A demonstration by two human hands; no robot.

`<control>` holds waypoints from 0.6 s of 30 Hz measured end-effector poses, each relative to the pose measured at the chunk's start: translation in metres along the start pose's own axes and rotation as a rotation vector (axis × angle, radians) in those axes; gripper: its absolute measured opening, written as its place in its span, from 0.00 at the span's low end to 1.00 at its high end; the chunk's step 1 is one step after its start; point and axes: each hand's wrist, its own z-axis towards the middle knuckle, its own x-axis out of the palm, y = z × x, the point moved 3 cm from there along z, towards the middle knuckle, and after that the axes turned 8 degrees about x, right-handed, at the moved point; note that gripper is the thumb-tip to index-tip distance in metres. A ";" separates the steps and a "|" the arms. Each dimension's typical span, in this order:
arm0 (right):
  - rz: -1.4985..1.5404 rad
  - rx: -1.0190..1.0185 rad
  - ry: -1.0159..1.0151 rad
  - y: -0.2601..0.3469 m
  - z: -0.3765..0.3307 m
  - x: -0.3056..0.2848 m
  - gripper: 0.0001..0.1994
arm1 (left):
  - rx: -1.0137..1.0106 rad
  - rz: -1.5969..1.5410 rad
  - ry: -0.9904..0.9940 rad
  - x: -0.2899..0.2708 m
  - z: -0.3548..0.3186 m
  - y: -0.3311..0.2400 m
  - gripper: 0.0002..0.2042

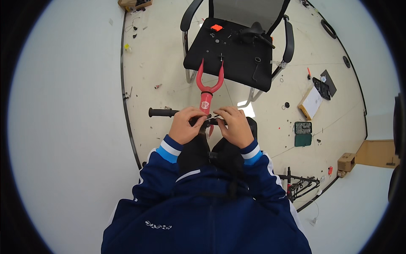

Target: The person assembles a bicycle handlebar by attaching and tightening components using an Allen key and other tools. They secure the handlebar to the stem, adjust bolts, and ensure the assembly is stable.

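Note:
A red bicycle fork (205, 98) lies in front of me, its two prongs reaching to the front of the chair seat. Black handlebars cross its near end, with a black grip (163, 112) sticking out on the left. Thumb and fingers of my left hand (186, 124) are pinched together at that near end; what they hold is too small to make out. Opposite it, my right hand (234, 125) pinches a thin rod-like piece (215, 116), dark with a silvery part. Both hands' fingertips almost meet over the handlebar middle.
A black office chair (241, 53) stands ahead, bearing a bicycle saddle (253, 33), an orange-red item (216, 28) and small parts. On the right floor are an open green case (303, 133), a white-topped box (311, 103) and a black bicycle frame (298, 186). Tyres lie by the wall.

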 end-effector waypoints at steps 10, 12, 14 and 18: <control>0.227 -0.030 0.341 0.054 -0.063 -0.012 0.14 | -0.280 0.174 -0.013 -0.007 -0.017 -0.018 0.08; 0.227 -0.008 0.299 0.049 -0.060 -0.012 0.13 | -0.200 0.247 0.094 -0.011 -0.013 -0.029 0.06; 0.228 0.013 0.260 0.043 -0.054 -0.012 0.12 | -0.090 0.359 0.239 -0.016 -0.007 -0.034 0.04; 0.234 0.051 0.222 0.033 -0.046 -0.019 0.12 | 0.077 0.541 0.312 -0.025 -0.003 -0.035 0.08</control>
